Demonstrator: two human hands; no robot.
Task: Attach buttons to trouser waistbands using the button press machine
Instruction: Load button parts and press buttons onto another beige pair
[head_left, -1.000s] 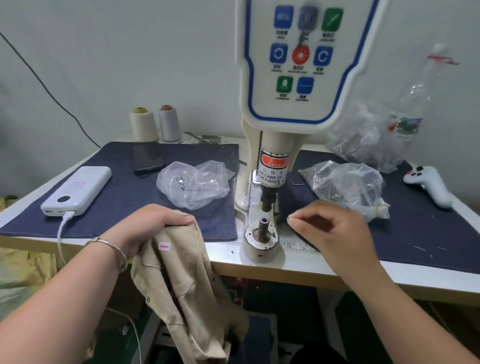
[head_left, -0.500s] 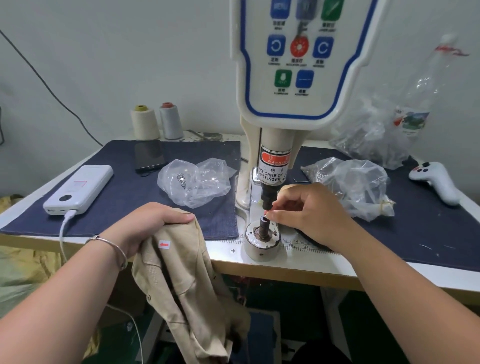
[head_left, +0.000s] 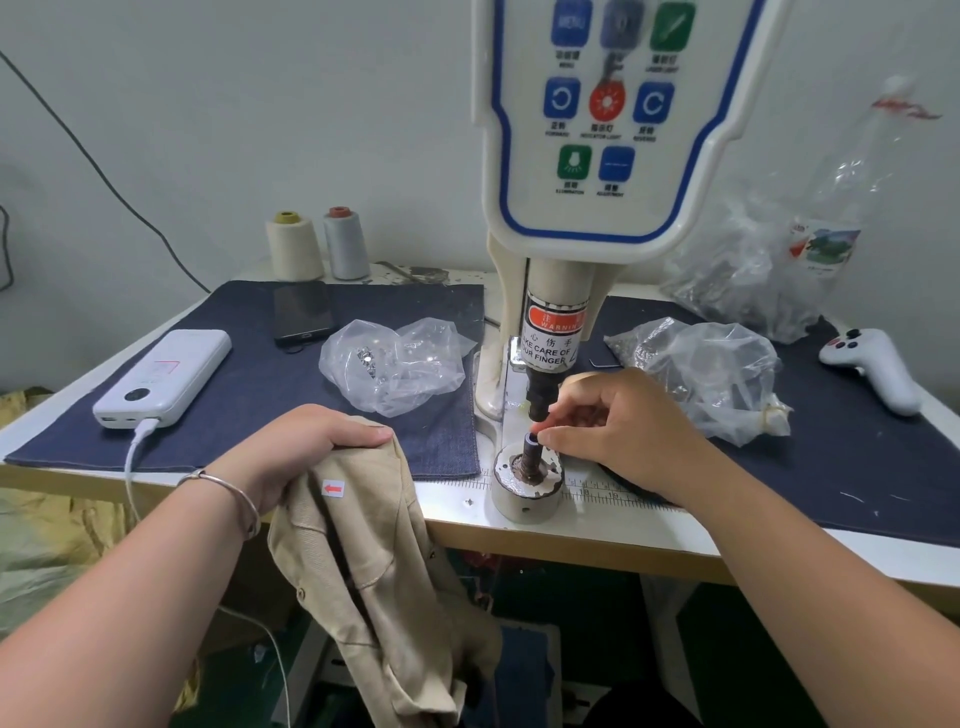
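The button press machine (head_left: 597, 156) stands at the middle of the table, its black upper punch (head_left: 537, 400) above the round lower die (head_left: 527, 483). My right hand (head_left: 628, 421) has its fingertips pinched together in the gap right above the die's post, on a small button piece that the fingers mostly hide. My left hand (head_left: 311, 447) grips the waistband of the beige trousers (head_left: 374, 561) at the table's front edge, left of the die. The rest of the trousers hangs below the table. A small white sticker with a red arrow sits on the cloth.
Two clear plastic bags of metal parts lie on the dark denim mat (head_left: 249, 405): one (head_left: 395, 364) left of the machine, one (head_left: 711, 374) right. A power bank (head_left: 161, 379), phone (head_left: 301, 312), two thread cones (head_left: 293, 247) and a white controller (head_left: 872, 364) also sit there.
My right hand moved left from in front of the right bag to the die and now holds its fingertips just above the post. My left hand and the trousers stayed put.
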